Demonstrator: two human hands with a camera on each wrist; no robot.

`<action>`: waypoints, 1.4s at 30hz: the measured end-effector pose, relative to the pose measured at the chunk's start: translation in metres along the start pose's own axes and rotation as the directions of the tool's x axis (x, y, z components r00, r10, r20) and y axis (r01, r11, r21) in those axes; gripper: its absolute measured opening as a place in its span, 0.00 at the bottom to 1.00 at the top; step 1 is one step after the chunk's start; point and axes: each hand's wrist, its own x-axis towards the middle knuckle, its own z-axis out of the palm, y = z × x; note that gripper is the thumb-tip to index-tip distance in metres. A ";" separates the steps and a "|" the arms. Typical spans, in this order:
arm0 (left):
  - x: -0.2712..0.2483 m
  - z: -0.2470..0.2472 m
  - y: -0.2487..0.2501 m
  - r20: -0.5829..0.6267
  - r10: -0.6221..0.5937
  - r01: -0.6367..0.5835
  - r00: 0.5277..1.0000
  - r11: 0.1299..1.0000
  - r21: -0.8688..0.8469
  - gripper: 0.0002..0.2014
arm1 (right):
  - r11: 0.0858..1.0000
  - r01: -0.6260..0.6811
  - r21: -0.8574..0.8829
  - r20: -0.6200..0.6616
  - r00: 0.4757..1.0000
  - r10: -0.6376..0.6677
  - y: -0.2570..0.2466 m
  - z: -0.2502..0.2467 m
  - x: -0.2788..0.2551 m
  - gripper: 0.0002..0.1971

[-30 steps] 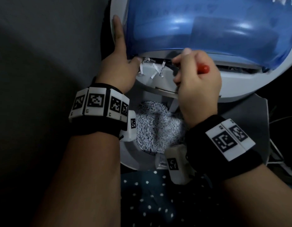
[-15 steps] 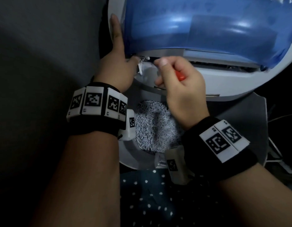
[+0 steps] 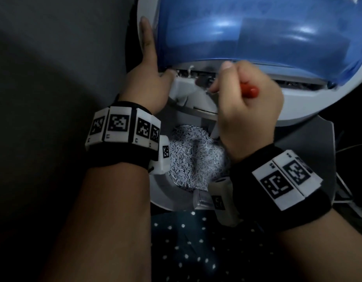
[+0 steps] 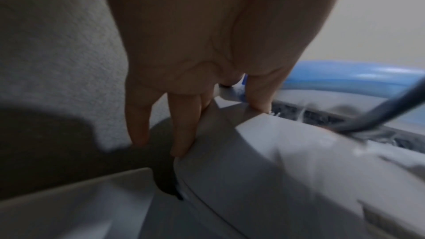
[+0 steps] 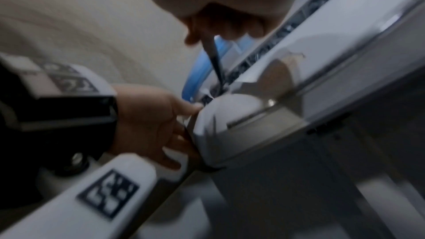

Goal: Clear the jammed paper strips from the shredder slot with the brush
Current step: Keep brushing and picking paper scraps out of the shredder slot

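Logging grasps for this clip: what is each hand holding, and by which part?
Right hand grips the red-handled brush by its handle. Left hand holds nothing; its straight fingers brace the grey-and-blue paper shredder.

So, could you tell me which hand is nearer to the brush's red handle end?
Right. The right hand grips the brush, its red handle end protruding; the left hand braces the shredder's left edge.

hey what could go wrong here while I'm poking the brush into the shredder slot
1. The left hand steadies the shredder with its thumb right at the slot's end, close to the cutters; keep it clear.
2. The brush, gripped by the right hand, is angled into the slot; forcing it could bend or snag it.
3. A paper strip could be pushed deeper.
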 end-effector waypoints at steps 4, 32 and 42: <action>0.003 0.002 -0.002 -0.012 -0.004 0.004 1.000 1.000 -0.019 0.44 | 0.994 0.043 0.098 0.032 0.998 -0.046 -0.009 -0.001 0.001 0.20; -0.001 -0.001 0.003 -0.003 -0.011 0.011 1.000 1.000 0.004 0.43 | 0.989 -0.145 -0.009 0.031 0.989 0.145 0.007 0.005 0.001 0.07; -0.003 -0.001 0.004 -0.002 -0.008 0.008 1.000 1.000 0.019 0.43 | 0.987 -0.158 -0.016 0.093 0.983 0.158 0.007 0.009 0.000 0.09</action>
